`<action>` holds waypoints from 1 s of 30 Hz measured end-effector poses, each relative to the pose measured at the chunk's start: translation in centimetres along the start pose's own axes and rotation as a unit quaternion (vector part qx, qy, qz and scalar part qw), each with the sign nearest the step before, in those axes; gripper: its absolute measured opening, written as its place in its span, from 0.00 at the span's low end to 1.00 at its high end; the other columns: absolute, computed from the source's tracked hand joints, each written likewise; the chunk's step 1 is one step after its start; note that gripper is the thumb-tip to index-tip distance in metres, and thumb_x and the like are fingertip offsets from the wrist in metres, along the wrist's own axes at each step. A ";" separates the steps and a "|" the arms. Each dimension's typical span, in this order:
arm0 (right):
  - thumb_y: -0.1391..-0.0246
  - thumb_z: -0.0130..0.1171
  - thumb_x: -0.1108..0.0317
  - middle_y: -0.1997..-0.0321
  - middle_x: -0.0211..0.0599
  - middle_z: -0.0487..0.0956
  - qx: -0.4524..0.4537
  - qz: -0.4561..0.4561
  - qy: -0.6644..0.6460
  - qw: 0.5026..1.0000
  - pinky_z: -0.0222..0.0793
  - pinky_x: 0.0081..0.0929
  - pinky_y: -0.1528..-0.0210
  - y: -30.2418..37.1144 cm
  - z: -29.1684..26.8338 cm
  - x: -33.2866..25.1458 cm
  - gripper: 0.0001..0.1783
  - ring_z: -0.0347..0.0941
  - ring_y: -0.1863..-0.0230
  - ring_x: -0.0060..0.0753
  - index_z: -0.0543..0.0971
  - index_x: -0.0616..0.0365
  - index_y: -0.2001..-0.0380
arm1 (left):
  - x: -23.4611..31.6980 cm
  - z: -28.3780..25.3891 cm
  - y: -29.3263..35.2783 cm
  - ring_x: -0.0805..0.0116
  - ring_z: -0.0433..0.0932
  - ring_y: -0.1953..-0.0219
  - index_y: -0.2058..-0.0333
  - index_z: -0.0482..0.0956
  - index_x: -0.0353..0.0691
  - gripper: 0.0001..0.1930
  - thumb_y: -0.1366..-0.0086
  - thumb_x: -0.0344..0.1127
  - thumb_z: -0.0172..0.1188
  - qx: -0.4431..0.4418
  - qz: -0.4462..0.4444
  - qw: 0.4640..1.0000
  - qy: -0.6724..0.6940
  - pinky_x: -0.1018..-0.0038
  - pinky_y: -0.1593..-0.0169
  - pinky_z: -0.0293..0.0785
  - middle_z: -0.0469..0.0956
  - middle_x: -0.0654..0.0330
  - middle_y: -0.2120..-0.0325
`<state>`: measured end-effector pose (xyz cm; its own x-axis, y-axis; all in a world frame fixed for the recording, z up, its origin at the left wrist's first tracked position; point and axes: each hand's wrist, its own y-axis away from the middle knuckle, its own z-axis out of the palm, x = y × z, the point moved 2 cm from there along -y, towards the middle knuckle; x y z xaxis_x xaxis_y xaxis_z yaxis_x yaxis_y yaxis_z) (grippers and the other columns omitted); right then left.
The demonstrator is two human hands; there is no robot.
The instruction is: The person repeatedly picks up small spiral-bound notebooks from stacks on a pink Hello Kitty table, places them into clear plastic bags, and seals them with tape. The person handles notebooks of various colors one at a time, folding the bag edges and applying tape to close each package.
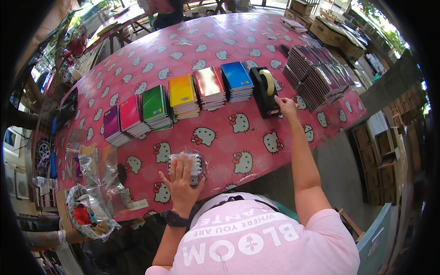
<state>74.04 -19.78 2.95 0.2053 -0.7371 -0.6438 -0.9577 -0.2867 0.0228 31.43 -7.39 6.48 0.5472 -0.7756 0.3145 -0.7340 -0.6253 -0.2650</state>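
Observation:
My left hand (182, 182) lies with fingers spread on a small stack of spiral notebooks (197, 164) in clear plastic near the table's front edge. Out to the right, my right hand (288, 107) is closed in a pinch beside the black tape dispenser (262, 98), apparently on the tape's end; the clear strip hardly shows. A pale tape roll (266, 82) sits in the dispenser. Left of it runs a row of spiral notebook stacks: blue (237, 75), red (208, 82), yellow (182, 90), green (154, 101), pink (130, 112) and purple (111, 121).
Wrapped dark notebooks (316, 73) are piled at the right. Clear plastic bags (98, 172) lie at the left, above a fabric-lined basket (75, 215). The table has a pink cartoon-print cover (215, 123). Cardboard boxes (380, 156) stand right of it; a person (166, 13) is beyond.

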 end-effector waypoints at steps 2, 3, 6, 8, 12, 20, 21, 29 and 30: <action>0.56 0.63 0.45 0.66 0.35 0.80 -0.003 0.001 -0.020 1.000 0.58 0.38 0.49 -0.8 -0.4 0.7 0.22 0.61 0.46 0.39 0.83 0.52 0.69 | 0.2 -0.1 -0.2 0.63 0.51 0.34 0.40 0.62 0.55 0.40 0.54 0.45 0.65 -0.011 -0.001 1.000 0.006 0.42 0.36 0.29 0.57 0.65 0.37; 0.54 0.63 0.48 0.66 0.34 0.80 0.048 -0.079 -0.067 0.993 0.59 0.37 0.50 -0.6 -0.8 1.1 0.19 0.62 0.48 0.37 0.83 0.53 0.70 | 0.3 -0.2 -0.3 0.63 0.52 0.35 0.40 0.62 0.55 0.39 0.53 0.45 0.65 -0.016 -0.002 1.000 0.009 0.43 0.36 0.27 0.57 0.66 0.37; 0.50 0.62 0.64 0.69 0.30 0.78 0.162 -0.263 -0.225 0.924 0.63 0.27 0.65 2.6 -1.4 0.0 0.07 0.70 0.66 0.26 0.81 0.56 0.75 | 0.2 -0.3 0.0 0.63 0.52 0.34 0.40 0.62 0.55 0.39 0.53 0.44 0.65 -0.005 -0.011 1.000 0.001 0.43 0.36 0.27 0.57 0.66 0.37; 0.50 0.62 0.64 0.71 0.28 0.76 0.071 -0.137 -0.293 0.944 0.59 0.22 0.75 4.9 -1.3 2.8 0.07 0.67 0.74 0.21 0.79 0.56 0.74 | 0.2 -0.3 0.3 0.63 0.51 0.34 0.39 0.62 0.54 0.40 0.55 0.44 0.66 -0.006 -0.010 1.000 0.002 0.42 0.36 0.29 0.56 0.66 0.37; 0.47 0.60 0.63 0.76 0.22 0.71 -0.097 0.115 -0.569 0.809 0.48 0.17 0.86 5.8 4.0 7.2 0.08 0.59 0.83 0.12 0.75 0.55 0.72 | 0.4 -0.1 0.0 0.62 0.51 0.34 0.39 0.62 0.53 0.41 0.55 0.44 0.66 0.002 -0.004 1.000 0.005 0.42 0.37 0.28 0.56 0.66 0.36; 0.48 0.61 0.60 0.80 0.22 0.70 -0.591 -0.301 -0.281 0.694 0.56 0.19 0.82 14.5 6.5 -16.9 0.13 0.63 0.81 0.15 0.74 0.57 0.77 | 0.3 -1.0 -0.1 0.41 0.33 0.33 0.40 0.61 0.65 0.42 0.57 0.44 0.68 -0.022 -0.029 0.999 0.006 0.34 0.40 0.34 0.42 0.59 0.33; 0.48 0.62 0.58 0.81 0.23 0.71 -0.615 -0.385 -0.222 0.651 0.57 0.20 0.81 15.5 6.4 -19.7 0.15 0.64 0.81 0.16 0.73 0.58 0.78 | 0.3 -1.2 0.1 0.41 0.33 0.33 0.40 0.61 0.65 0.42 0.57 0.43 0.68 -0.021 -0.032 0.999 0.003 0.34 0.40 0.35 0.43 0.59 0.33; 0.58 0.66 0.44 0.78 0.31 0.76 -0.584 -0.469 0.297 0.592 0.66 0.30 0.72 18.1 12.8 -25.8 0.28 0.72 0.73 0.26 0.78 0.63 0.73 | 0.3 -1.5 0.3 0.40 0.34 0.33 0.39 0.59 0.63 0.45 0.59 0.47 0.68 -0.022 -0.043 0.999 -0.002 0.35 0.40 0.37 0.43 0.55 0.34; 0.58 0.66 0.44 0.78 0.32 0.76 -0.612 -0.419 0.302 0.599 0.66 0.31 0.72 17.1 13.8 -24.8 0.29 0.72 0.72 0.26 0.78 0.64 0.73 | 0.3 -1.4 0.2 0.39 0.34 0.33 0.38 0.59 0.61 0.46 0.59 0.47 0.68 -0.021 -0.039 0.999 0.000 0.35 0.39 0.37 0.43 0.54 0.34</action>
<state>49.77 2.01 8.74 0.8997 -0.0025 -0.4366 0.3215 -0.6726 0.6665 30.94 -7.63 7.81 0.6035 -0.7247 0.3324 -0.7055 -0.6796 -0.2008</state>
